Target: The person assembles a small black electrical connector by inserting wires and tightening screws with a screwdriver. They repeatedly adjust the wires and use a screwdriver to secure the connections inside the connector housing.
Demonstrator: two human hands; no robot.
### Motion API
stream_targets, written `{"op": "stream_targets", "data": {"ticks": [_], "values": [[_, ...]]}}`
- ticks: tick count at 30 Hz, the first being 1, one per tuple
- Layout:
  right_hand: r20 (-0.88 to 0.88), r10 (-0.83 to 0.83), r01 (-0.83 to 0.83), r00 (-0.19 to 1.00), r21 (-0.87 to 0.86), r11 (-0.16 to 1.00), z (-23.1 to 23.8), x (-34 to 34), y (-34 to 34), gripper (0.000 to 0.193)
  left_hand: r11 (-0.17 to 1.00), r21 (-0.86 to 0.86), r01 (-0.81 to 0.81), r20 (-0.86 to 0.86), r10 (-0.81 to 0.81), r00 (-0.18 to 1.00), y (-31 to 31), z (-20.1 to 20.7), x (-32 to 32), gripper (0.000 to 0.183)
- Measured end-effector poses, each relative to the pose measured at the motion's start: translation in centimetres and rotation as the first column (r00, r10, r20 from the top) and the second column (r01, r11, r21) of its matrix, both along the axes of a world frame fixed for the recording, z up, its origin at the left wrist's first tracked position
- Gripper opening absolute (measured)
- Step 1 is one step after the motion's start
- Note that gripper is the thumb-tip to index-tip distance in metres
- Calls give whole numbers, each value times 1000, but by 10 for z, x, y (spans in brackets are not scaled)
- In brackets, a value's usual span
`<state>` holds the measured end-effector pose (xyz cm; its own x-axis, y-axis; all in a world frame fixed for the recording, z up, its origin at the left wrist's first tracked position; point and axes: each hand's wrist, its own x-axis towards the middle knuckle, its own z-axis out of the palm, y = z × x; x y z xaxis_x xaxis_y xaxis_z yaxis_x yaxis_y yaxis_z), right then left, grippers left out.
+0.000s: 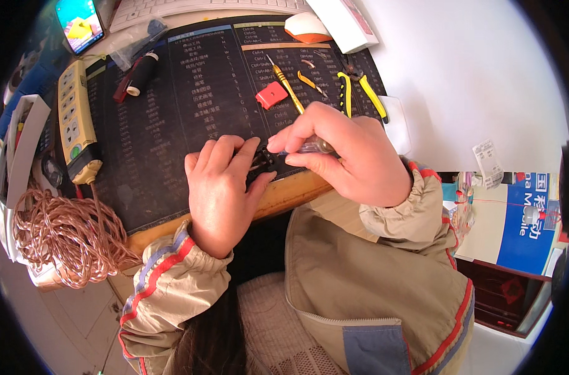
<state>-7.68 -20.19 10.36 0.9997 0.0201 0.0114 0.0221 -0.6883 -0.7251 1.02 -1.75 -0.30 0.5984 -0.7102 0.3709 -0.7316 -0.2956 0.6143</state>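
Dark desk mat (172, 125): left hand (219, 190) pinning small black part (262, 164), right hand (350, 156) gripping clear-handled screwdriver (309, 147) on it. Screw-driving step; needs steady tip alignment.

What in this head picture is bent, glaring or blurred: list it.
Head view: fisheye bends the desk mat edges and power strip near the dark rim; bright light washes out the white surface; left hand and right hand are sharp; the small dark part under them is shadowed.

Bare left hand (219, 187) and right hand (347, 156), no gloves or rings seen. Beige jacket sleeves (172, 287) with gathered elastic cuffs, striped red, blue and white. Red piping along jacket seams, blue patch at front, zipper visible.
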Motion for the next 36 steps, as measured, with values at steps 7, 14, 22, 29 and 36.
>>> {"op": "stream_targets", "data": {"ticks": [7,14,22,29,36], "values": [[193,-148,173,970,-124,977,-10,4,24,23,1000,-16,-3,4,4,1000,0,-2,0,52],[288,-234,298,928,-200,933,-26,8,35,33,1000,-28,7,11,-7,1000,0,-4,1,53],[369,312,-225,875,-262,939,-6,22,3,45,1000,14,3,5,-3,1000,-1,-4,0,50],[260,-43,64,965,-70,996,-16,11,19,38,1000,14,-5,67,4,998,-1,-4,0,50],[251,190,-189,949,-29,982,-14,18,3,38,1000,-12,11,64,-10,998,0,-5,1,54]]}}
